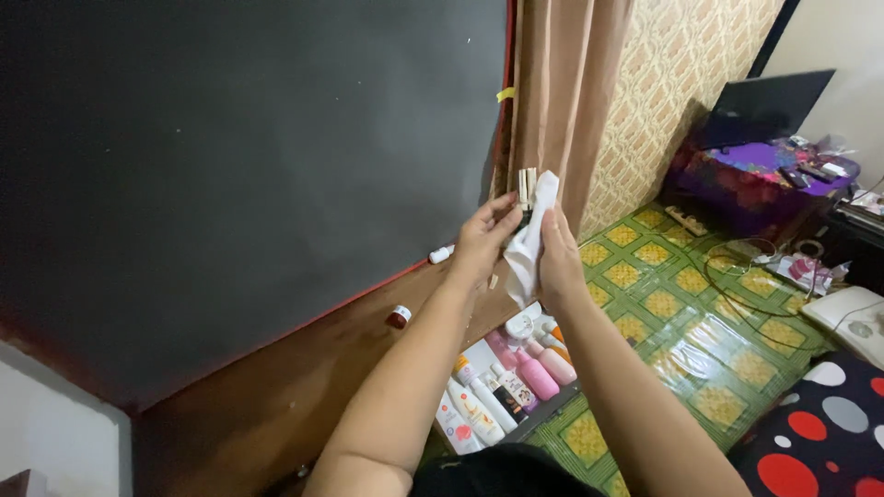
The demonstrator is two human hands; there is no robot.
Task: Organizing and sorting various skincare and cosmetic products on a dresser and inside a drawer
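Note:
My left hand [483, 241] grips a small pale stick-like object [527, 184] whose top pokes out above the fingers. My right hand [557, 262] presses a white cloth [529, 239] against that object; the cloth hangs down between both hands. Both hands are raised in front of the edge of a large dark board [249, 156] and a beige curtain [562, 92]. What the pale object is exactly cannot be made out.
Below the hands a box [470, 359] holds several cosmetic bottles and tubes in white, pink and orange. Two small containers [398, 317] rest on the brown wooden surface. A green patterned floor mat [700, 322], cables, a purple-covered stand and a spotted cushion [820, 433] lie to the right.

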